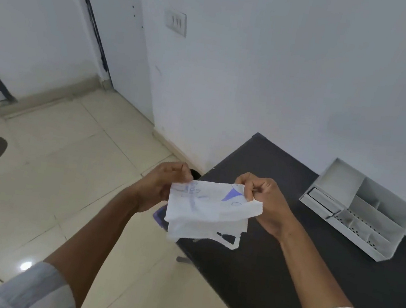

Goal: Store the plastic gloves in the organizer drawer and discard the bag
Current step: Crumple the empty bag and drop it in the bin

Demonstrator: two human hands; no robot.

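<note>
Bag (208,207) held above bench (286,257) left edge, pinched by clenched fingers of left hand (163,187) and right hand (265,201). Organizer (361,210) near bench far edge.

Pale grey sleeves (39,287) rolled up, forearms bare.

Your left hand (163,185) and your right hand (263,201) each pinching a top corner of the white bag (208,209), bag held above the dark table's (285,264) edge, grey organizer (361,210) far right on it
</note>
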